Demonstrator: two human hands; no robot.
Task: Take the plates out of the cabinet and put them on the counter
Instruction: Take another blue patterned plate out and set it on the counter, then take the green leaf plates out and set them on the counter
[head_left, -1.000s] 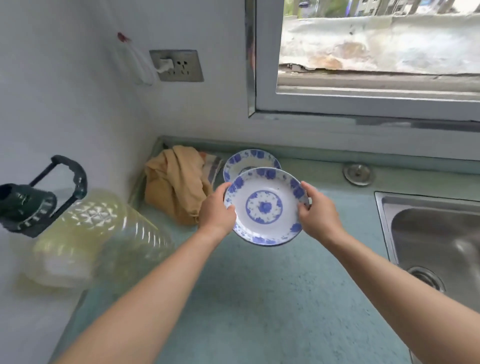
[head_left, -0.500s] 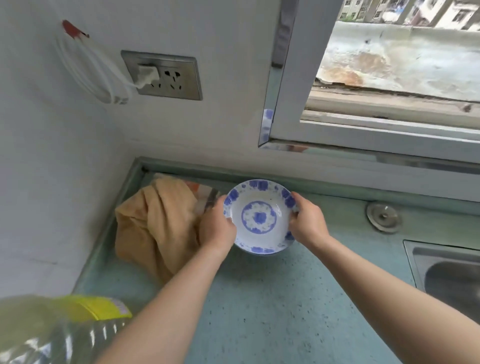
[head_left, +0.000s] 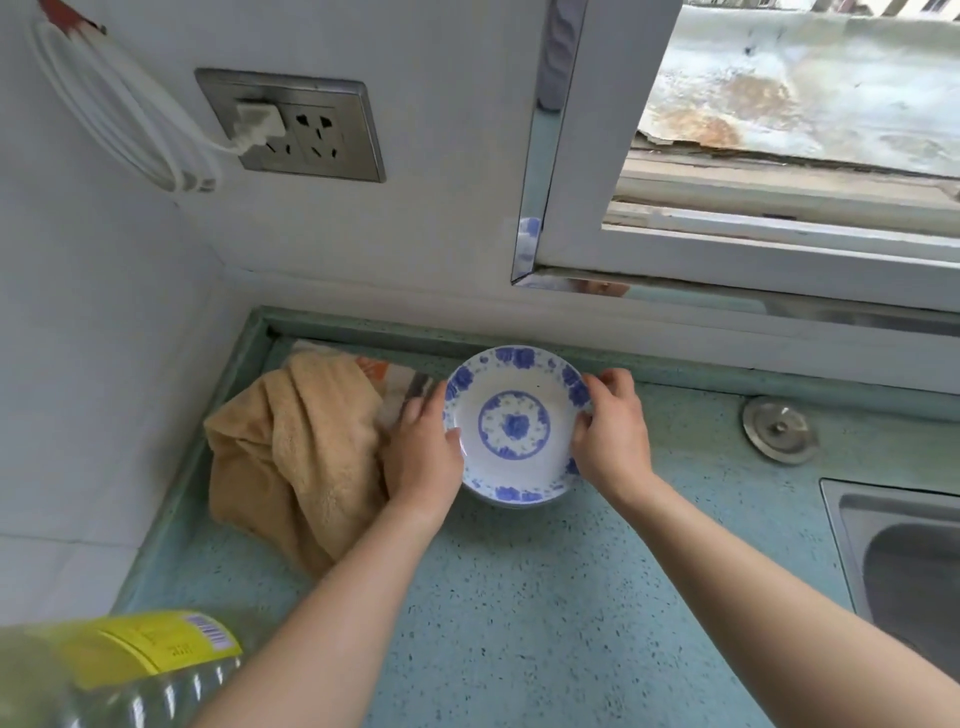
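A white plate with blue flowers (head_left: 514, 415) lies at the back of the teal counter (head_left: 545, 597), stacked on another plate whose rim (head_left: 511, 503) just shows beneath its near edge. My left hand (head_left: 423, 452) grips the top plate's left rim, thumb over the edge. My right hand (head_left: 613, 431) grips its right rim with fingers curled over the edge. Both hands are still on the plate.
A crumpled tan towel (head_left: 296, 452) lies just left of the plates. A plastic oil bottle (head_left: 119, 670) stands at the near left. The steel sink (head_left: 898, 561) is at right, with a round metal cap (head_left: 779, 428) behind it. Wall and window frame (head_left: 561, 156) rise behind.
The plate I held in the air a second ago has moved forward and down onto the plate lying at the back of the counter. My view has moved closer to the wall.
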